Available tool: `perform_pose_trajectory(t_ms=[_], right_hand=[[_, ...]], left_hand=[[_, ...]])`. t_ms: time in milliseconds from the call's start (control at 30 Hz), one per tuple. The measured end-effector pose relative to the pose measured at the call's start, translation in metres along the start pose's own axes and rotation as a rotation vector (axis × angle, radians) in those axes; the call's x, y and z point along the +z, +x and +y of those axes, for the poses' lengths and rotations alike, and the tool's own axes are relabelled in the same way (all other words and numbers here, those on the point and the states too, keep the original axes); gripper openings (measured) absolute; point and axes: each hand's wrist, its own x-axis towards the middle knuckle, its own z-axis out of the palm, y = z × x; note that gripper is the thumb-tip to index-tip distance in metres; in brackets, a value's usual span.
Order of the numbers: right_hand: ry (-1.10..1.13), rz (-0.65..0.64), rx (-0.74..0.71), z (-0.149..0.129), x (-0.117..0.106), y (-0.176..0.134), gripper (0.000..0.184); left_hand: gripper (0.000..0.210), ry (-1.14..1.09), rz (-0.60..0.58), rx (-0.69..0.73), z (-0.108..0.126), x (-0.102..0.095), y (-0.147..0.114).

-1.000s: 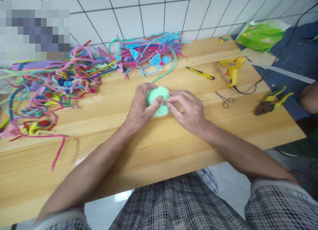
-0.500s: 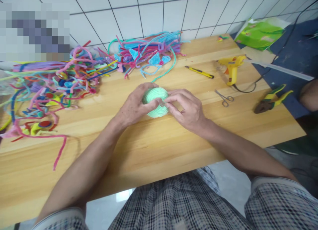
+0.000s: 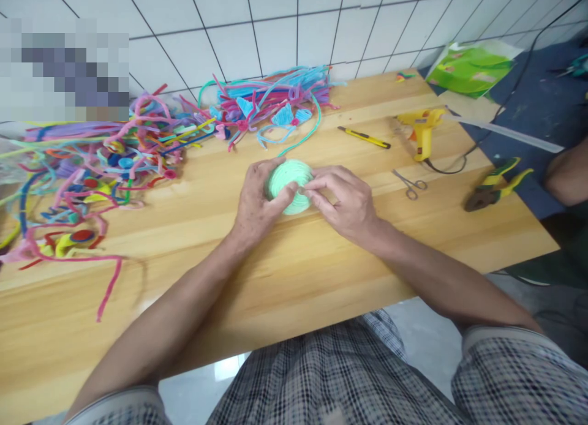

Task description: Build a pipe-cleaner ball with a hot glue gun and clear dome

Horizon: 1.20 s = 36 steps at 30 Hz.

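A round coil of mint-green pipe cleaner [image 3: 288, 175] is held over the middle of the table. Wrapped round its left side, my left hand [image 3: 260, 195] presses its thumb on the coil's face. My right hand [image 3: 342, 198] pinches with thumb and forefinger at the coil's right side, close to the left thumb; what lies between those fingertips is too small to make out. A green pipe cleaner strand [image 3: 305, 137] runs from behind the coil toward the back of the table.
Tangled colourful pipe cleaners [image 3: 119, 161] cover the left, with a bundle [image 3: 275, 94] along the wall. To the right lie a yellow utility knife [image 3: 364, 137], small scissors [image 3: 410, 184], a yellow glue gun [image 3: 422, 131] with a cord, and pliers [image 3: 496, 186]. Another person's limb [image 3: 567, 177] shows at the right edge.
My left hand has turned slightly round the coil, and its thumb has shifted a little. The right hand keeps its pinch in about the same place. The whole view has moved slightly.
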Motion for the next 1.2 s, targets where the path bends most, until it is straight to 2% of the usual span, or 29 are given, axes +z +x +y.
perform_pose_trajectory(t_ms=[300,533,700,1000,1100,1200], right_hand=[[-0.013,-0.049,-0.029,-0.0007,-0.0037,0.0008,0.013],[-0.048,-0.040,-0.087,0.0005,-0.0037,-0.0006,0.013],[-0.045,-0.048,-0.055,0.0002,-0.0034,-0.0005,0.015],[-0.015,0.018,-0.052,0.0004,0.0020,-0.0014,0.011],[-0.001,0.016,-0.014,0.0015,0.0030,-0.0011,0.008],[0.019,0.002,0.012,0.0015,0.0028,-0.0009,0.008]], left_hand=[[0.048,-0.012,-0.010,-0.018,0.0016,0.0006,-0.0021],[0.049,-0.059,-0.040,-0.110,0.0057,0.0019,-0.0032],[0.053,-0.115,-0.085,-0.180,0.0043,0.0027,-0.0017],[0.058,-0.248,-0.074,-0.273,0.0054,0.0063,-0.0003],[0.057,-0.195,-0.054,-0.249,0.0050,0.0049,-0.0005],[0.054,-0.113,-0.093,-0.188,0.0029,0.0000,0.0028]])
